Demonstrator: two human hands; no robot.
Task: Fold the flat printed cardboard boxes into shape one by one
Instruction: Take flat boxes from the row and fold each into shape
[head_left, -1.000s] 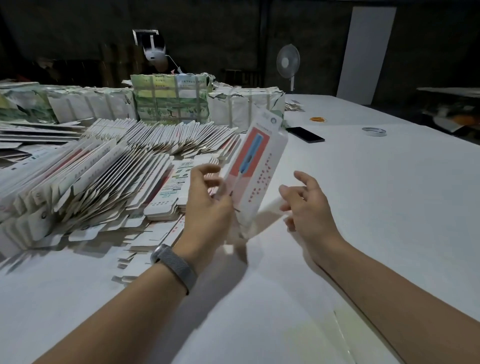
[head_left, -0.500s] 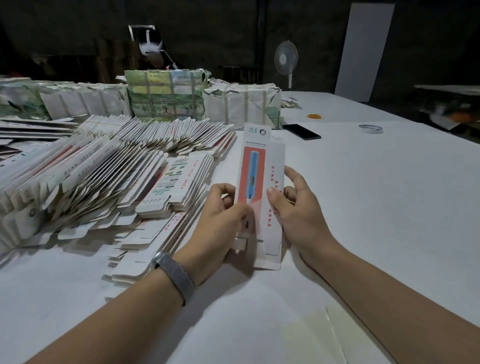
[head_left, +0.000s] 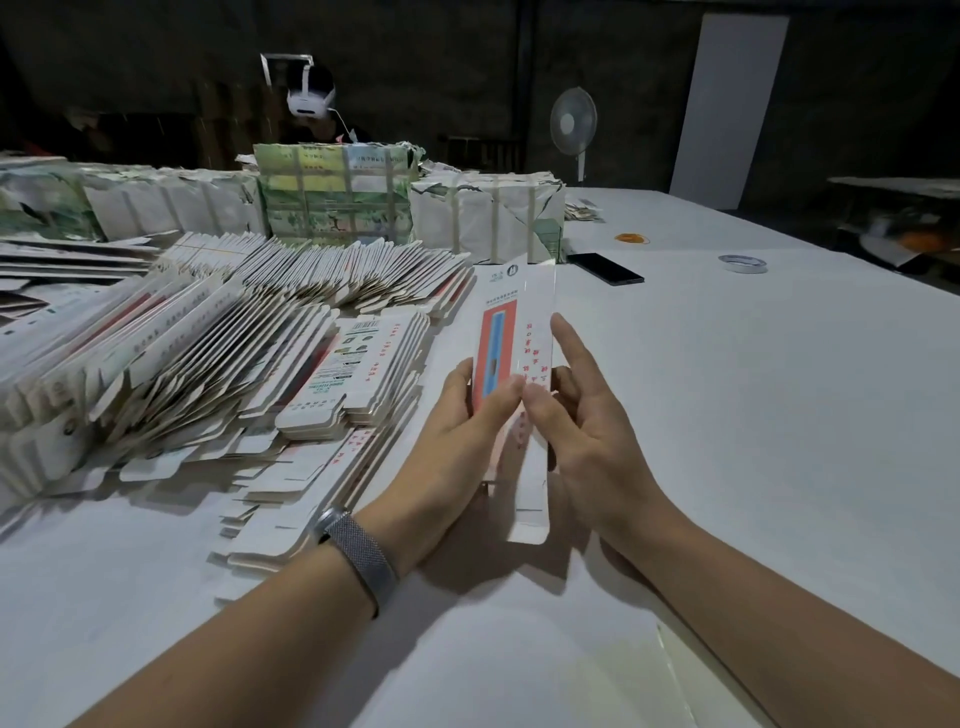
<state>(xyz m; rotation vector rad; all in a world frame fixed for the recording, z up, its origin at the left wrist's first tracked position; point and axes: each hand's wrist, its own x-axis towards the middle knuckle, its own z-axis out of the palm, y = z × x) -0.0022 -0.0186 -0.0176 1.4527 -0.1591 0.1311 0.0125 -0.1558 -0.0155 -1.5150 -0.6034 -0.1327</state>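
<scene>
I hold one long narrow printed box (head_left: 514, 332) upright over the white table (head_left: 727, 415); its front has a red panel with a blue pen picture. My left hand (head_left: 457, 441) grips its left side, thumb on the front. My right hand (head_left: 582, 431) pinches the right side with the thumb in front, its forefinger straight along the edge. The box's lower flap (head_left: 530, 514) hangs below my hands. A big fanned pile of flat boxes (head_left: 208, 353) lies to the left.
Strapped bundles of flat cartons (head_left: 337, 197) line the back of the table. A black phone (head_left: 605, 267), a tape roll (head_left: 743, 263) and orange rubber bands (head_left: 631, 238) lie at the far right. Behind the bundles sits a person wearing a headset (head_left: 310, 101). A fan (head_left: 573, 124) stands behind.
The box was tilted in my left hand alone; my right hand came in and took its right side. The box now stands straight and closer to me.
</scene>
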